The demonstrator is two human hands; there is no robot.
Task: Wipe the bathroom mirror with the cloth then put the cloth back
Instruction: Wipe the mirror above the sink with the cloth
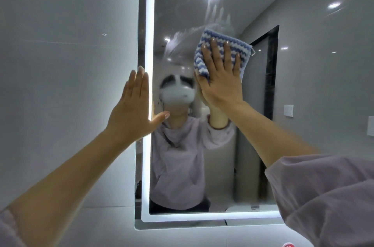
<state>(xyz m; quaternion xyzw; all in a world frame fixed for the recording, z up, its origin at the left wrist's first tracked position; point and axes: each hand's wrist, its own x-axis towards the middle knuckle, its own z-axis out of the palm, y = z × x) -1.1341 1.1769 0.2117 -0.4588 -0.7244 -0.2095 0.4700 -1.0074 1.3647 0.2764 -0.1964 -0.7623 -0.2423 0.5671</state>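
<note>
The bathroom mirror (263, 135) hangs on the wall with a lit white strip along its left and bottom edges. A blue-and-white striped cloth (220, 44) lies flat against the glass in the upper middle. My right hand (220, 79) presses on the cloth with fingers spread. My left hand (133, 105) is flat and open against the mirror's lit left edge, thumb on the glass. Faint wet smears show on the glass above and left of the cloth.
Grey tiled wall (66, 85) stretches left of the mirror. The glass reflects a person in a lilac top, a dark doorway and ceiling lights. A red object (288, 244) peeks in at the bottom edge.
</note>
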